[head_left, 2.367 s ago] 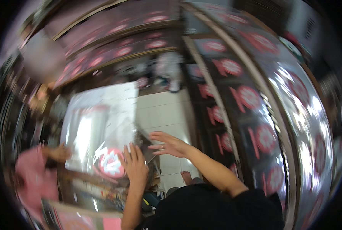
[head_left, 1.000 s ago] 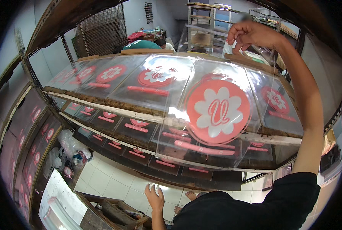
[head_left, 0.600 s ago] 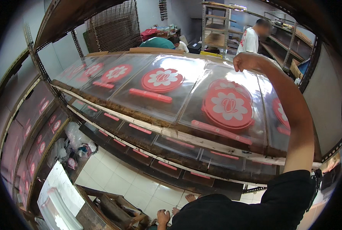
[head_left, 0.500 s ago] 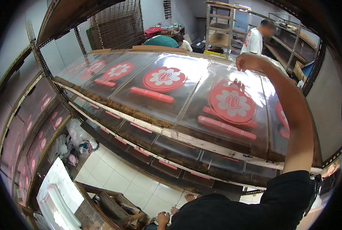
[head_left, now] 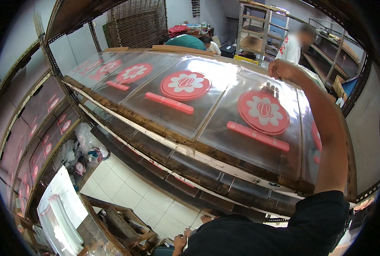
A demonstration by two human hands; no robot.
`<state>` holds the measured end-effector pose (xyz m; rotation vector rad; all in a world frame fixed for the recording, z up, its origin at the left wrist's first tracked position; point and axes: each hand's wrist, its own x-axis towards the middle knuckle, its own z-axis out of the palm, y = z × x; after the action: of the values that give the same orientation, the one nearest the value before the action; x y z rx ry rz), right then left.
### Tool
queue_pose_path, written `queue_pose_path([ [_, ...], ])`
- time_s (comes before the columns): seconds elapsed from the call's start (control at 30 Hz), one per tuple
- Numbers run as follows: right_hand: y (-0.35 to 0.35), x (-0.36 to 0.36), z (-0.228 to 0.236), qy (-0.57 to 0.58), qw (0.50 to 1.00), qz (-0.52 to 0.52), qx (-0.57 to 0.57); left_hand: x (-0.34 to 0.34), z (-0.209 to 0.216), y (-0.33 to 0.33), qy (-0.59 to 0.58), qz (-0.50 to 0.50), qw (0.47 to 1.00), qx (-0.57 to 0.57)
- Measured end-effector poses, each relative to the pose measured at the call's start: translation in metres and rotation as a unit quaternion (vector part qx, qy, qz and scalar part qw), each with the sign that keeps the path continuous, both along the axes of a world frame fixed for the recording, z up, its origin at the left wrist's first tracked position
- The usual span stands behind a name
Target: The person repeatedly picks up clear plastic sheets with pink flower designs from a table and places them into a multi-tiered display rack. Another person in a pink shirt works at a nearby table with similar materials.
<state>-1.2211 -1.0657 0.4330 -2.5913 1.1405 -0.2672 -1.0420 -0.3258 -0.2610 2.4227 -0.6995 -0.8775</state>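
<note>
On the rack's top shelf lies a row of clear plastic sheets, each printed with a red disc bearing a white flower and a red bar. My right hand (head_left: 280, 71), its arm stretched out, is over the far edge of the right-hand plastic sheet (head_left: 224, 115). Its fingers are curled together, and whether they pinch the sheet's edge cannot be made out. Their dark reflection shows on the glossy surface. Left of that sheet lies another plastic sheet (head_left: 134, 96). Low down by my body, my left hand (head_left: 180, 243) is closed, and what it holds is hidden.
Lower shelves (head_left: 173, 170) hold more printed sheets. At lower left stand a wooden workbench (head_left: 92, 209) and a white sheet (head_left: 64, 200). Plastic bags (head_left: 87, 143) lie beside the rack. One person (head_left: 290, 49) stands behind it, another (head_left: 213, 47) bends further back. A metal upright (head_left: 57, 81) bounds the left.
The right-hand sheet's print looked doubled before; now the sheet lies flat, showing one disc and one bar. My view has shifted slightly. My right hand stays near the far edge.
</note>
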Motion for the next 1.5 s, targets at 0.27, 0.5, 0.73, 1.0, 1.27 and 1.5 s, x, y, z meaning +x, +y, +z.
queue_pose_path([
  [0.27, -0.008, -0.002, -0.006, 0.019, 1.000, 0.004, -0.013, 0.000, 0.016, -0.009, -0.019, -0.012, 1.000, -0.019],
  [0.5, -0.006, 0.004, -0.006, 0.043, 0.997, 0.013, -0.068, -0.008, 0.005, 0.003, -0.007, -0.003, 1.000, 0.028],
  [0.73, -0.007, 0.005, -0.010, 0.051, 0.994, 0.010, -0.095, -0.008, 0.003, 0.008, 0.035, 0.012, 0.999, 0.039],
  [1.0, -0.003, 0.013, 0.008, 0.034, 0.981, 0.029, -0.188, -0.001, 0.004, 0.005, 0.000, -0.001, 1.000, 0.022],
  [1.27, 0.111, 0.110, 0.068, -0.022, 0.942, 0.243, -0.230, 0.027, 0.036, -0.006, 0.027, -0.021, 0.999, -0.018],
  [1.5, 0.343, 0.236, 0.091, 0.066, 0.866, 0.454, -0.200, 0.071, 0.063, -0.014, 0.000, 0.023, 0.992, -0.125],
])
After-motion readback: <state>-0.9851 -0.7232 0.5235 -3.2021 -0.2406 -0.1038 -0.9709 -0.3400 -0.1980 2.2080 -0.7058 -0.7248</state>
